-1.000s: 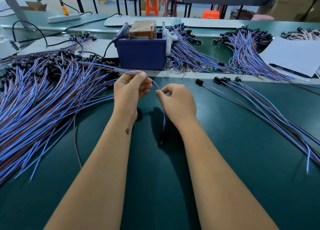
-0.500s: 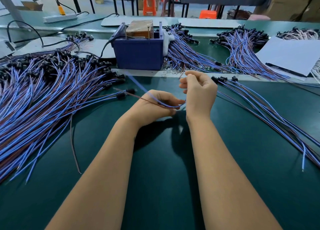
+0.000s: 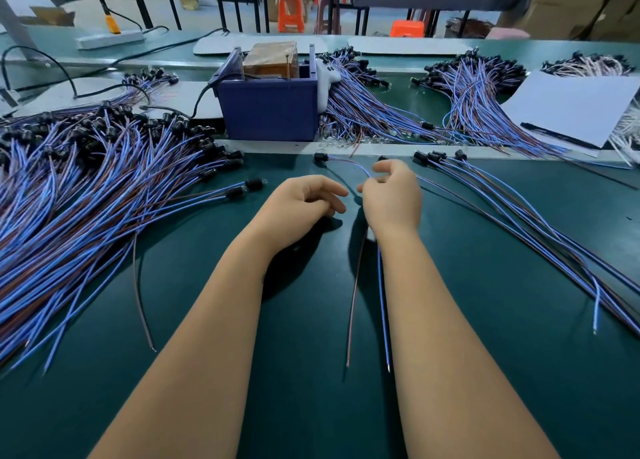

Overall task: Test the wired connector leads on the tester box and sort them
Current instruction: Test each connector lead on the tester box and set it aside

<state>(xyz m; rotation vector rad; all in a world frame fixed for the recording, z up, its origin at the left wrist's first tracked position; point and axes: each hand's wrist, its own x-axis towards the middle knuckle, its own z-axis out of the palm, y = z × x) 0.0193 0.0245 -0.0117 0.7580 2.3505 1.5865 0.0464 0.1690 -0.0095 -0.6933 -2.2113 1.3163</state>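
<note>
My right hand [image 3: 391,195] pinches one lead [image 3: 351,163] near its middle. Its black connector [image 3: 320,157] points left in front of the blue tester box [image 3: 270,108], and its brown and blue wire ends hang down toward me between my forearms. My left hand [image 3: 304,199] rests on the green mat with loosely curled fingers and holds nothing. A big heap of blue and brown leads [image 3: 86,188] lies to the left. A small row of leads [image 3: 502,199] lies to the right.
More lead bundles [image 3: 363,112] lie behind the box and at the back right [image 3: 474,88]. A white sheet with a black pen [image 3: 575,108] sits far right. A loose brown wire [image 3: 138,285] lies left of my left arm. A power strip [image 3: 110,37] lies at the back left.
My left hand has let go of the lead and dropped to the mat. My right hand has lowered with the lead, and its wire ends now hang straight down.
</note>
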